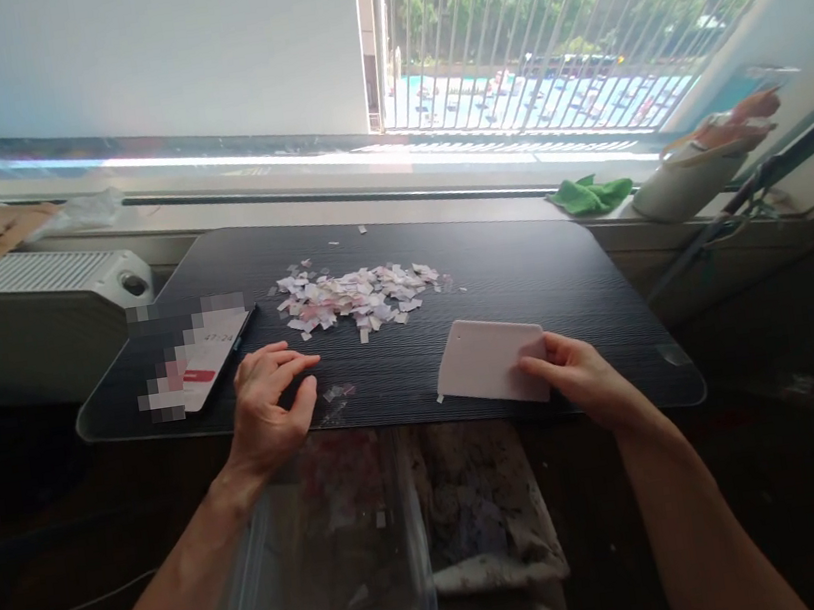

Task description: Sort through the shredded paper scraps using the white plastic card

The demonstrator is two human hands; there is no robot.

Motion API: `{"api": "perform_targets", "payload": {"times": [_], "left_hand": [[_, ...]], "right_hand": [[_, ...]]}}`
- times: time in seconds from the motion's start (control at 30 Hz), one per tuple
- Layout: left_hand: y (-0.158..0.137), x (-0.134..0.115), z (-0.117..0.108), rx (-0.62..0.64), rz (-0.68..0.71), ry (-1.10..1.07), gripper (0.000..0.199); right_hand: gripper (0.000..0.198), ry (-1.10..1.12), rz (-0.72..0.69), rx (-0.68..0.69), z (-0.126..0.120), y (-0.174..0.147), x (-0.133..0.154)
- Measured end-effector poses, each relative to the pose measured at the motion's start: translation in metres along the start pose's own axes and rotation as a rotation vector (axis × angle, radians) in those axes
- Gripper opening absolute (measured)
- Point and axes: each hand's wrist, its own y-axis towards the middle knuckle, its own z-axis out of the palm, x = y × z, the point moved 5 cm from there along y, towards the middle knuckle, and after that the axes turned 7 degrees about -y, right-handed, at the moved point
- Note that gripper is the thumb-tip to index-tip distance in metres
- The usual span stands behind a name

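My right hand (575,370) grips a flat white plastic scraper (486,359) by its right edge, thumb on top. The scraper has a small hole near its upper left corner and is tilted over the dark table (523,268). A tiny white scrap (440,398) lies at its lower left corner. Near the table's front edge, my left hand (272,395) is open, fingers apart and holding nothing. Just right of its thumb are small clear plastic bits (336,394). Beyond both hands lies a loose pile of small paper scraps (356,297), white with some pinkish pieces.
A phone (220,346) lies left of my left hand. Below the front edge are a clear plastic bin (420,566) and a light cloth-like bag (505,574) with dark contents. A green cloth (591,195) and a whitish container (684,180) stand by the window. A radiator (62,278) is at left.
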Motion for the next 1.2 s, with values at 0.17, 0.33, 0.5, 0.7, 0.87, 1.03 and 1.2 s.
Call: {"api": "perform_targets", "payload": {"times": [0.17,0.33,0.5,0.7,0.87,1.03,1.2], "left_hand": [[0.000,-0.001,0.000,-0.010,0.041,0.006,0.020],[-0.001,0.000,0.001,-0.021,0.019,0.005,0.020],[-0.001,0.000,0.000,-0.019,0.001,-0.008,0.020],[-0.001,0.002,0.000,-0.029,-0.015,-0.039,0.018],[-0.003,0.006,-0.001,-0.084,-0.034,-0.096,0.018],[-0.005,0.008,-0.003,-0.117,-0.071,-0.122,0.019],[-0.005,0.008,-0.002,-0.132,-0.076,-0.148,0.020]], "right_hand": [[0.032,0.044,0.040,0.059,0.003,-0.005,0.003],[0.031,0.083,0.088,0.095,0.005,-0.010,0.007],[0.024,0.088,0.104,0.148,0.000,-0.023,0.012],[0.023,0.099,0.014,0.021,0.002,-0.022,0.023],[0.028,0.104,-0.013,-0.077,0.049,0.015,0.026],[0.025,0.079,-0.054,0.022,0.106,0.028,0.026],[0.026,0.073,-0.045,0.050,0.122,0.019,0.029]]}}
